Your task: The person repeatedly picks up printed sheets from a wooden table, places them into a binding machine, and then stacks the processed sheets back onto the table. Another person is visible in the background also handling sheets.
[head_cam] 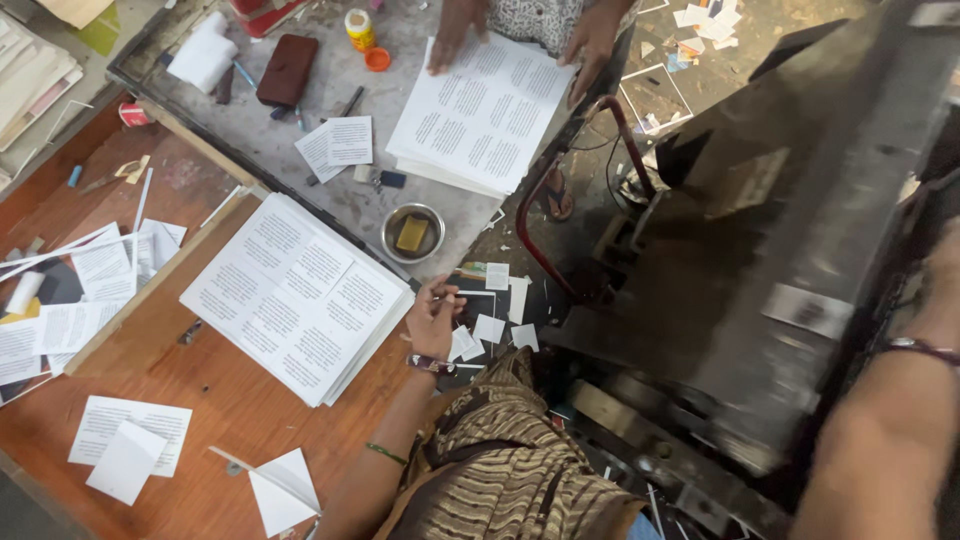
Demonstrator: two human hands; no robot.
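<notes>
I log: white sheet stack (300,300) with black text blocks on a red-brown wooden table (215,400); brown-and-tan wavy-striped garment (500,470); grey table (290,140) carrying a maroon wallet (287,68), an orange cap (377,59), and a yellow block in a steel bowl (413,233).

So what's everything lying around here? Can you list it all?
Printed sheet stacks: two, white; one on the wooden table, one on the grey bench under another person's hands.
Metal bowl: one, silver, holding a yellow block, grey bench.
Brown pouch: one, grey bench.
Small bottle: one, yellow, orange cap beside it.
Loose paper slips: several, white, wooden table.
Machine: one, dark, right.
Left hand: at the stack's edge.
Right hand: out of view; forearm only.
</notes>
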